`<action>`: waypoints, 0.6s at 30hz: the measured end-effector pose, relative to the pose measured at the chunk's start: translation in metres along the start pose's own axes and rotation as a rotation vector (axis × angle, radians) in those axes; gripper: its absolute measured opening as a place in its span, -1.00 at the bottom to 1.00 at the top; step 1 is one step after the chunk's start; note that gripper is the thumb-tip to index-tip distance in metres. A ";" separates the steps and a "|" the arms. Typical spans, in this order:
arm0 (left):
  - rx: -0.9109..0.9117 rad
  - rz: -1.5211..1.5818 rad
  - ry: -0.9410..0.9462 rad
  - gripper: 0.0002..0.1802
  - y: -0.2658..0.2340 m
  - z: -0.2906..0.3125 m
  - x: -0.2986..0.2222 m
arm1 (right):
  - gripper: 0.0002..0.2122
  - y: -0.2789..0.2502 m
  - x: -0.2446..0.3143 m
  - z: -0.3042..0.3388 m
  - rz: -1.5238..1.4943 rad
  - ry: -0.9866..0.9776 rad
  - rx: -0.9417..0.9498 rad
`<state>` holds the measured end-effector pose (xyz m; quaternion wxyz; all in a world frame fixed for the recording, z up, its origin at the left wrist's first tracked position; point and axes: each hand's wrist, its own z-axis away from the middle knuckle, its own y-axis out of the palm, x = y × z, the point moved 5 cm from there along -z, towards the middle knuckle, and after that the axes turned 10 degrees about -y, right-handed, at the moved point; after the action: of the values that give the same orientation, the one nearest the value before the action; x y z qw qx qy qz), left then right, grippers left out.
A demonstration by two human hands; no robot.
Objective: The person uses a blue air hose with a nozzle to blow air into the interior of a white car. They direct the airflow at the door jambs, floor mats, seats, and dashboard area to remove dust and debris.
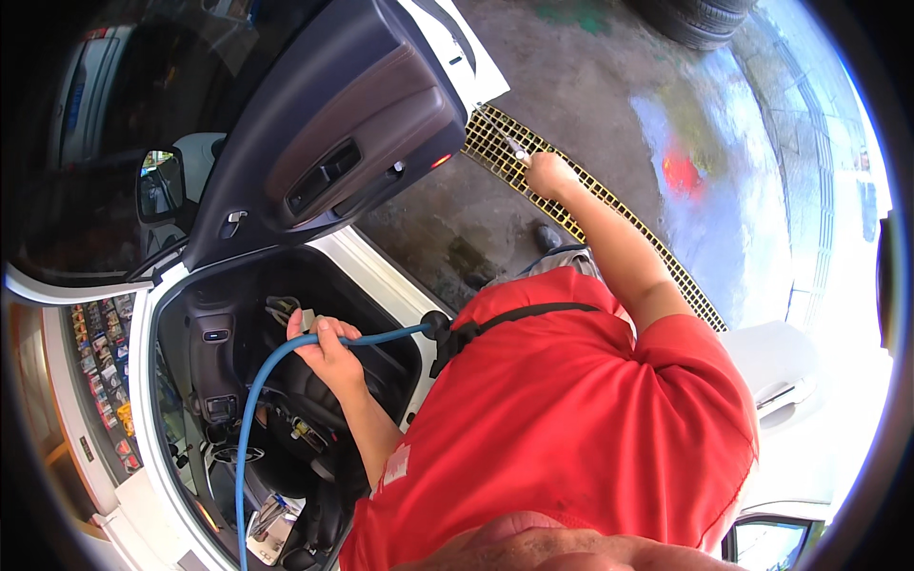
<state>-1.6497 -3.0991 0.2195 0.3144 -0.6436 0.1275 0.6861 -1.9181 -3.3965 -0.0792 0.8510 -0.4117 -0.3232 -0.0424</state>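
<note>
My right hand [552, 177] is closed around a slim silver tool [519, 150], whose thin rod points toward the edge of the open car door [367, 124]. Whether the rod's tip touches the door I cannot tell. Inside the door opening, my left hand [328, 354] is bent, with a small pale thing [307, 322] showing between its fingers; what it is stays unclear. Across that hand runs a blue hose [255, 404], which curves from the lower edge to a black fitting [436, 325] at my waist.
The car's dark cabin [328, 428] lies at the left, framed by its white sill [376, 276]. A yellow floor grating [609, 214] crosses the wet-looking floor [581, 76]. A tire [700, 24] stands at the far side, and another white car [790, 381] at the right.
</note>
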 end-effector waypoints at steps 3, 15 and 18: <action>-0.025 -0.007 -0.013 -0.56 -0.007 0.001 0.005 | -0.71 -0.003 -0.008 -0.007 0.002 0.054 0.019; -0.047 -0.006 0.027 -0.57 -0.013 -0.004 0.020 | -0.69 -0.002 -0.005 -0.027 0.078 0.024 0.118; -0.053 -0.007 0.018 -0.57 -0.014 -0.004 0.023 | -0.69 0.009 0.000 -0.023 0.149 -0.007 0.196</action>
<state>-1.6375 -3.0843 0.1998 0.2984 -0.6584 0.1099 0.6822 -1.9032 -3.4078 -0.0959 0.8869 -0.3495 -0.2972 0.0540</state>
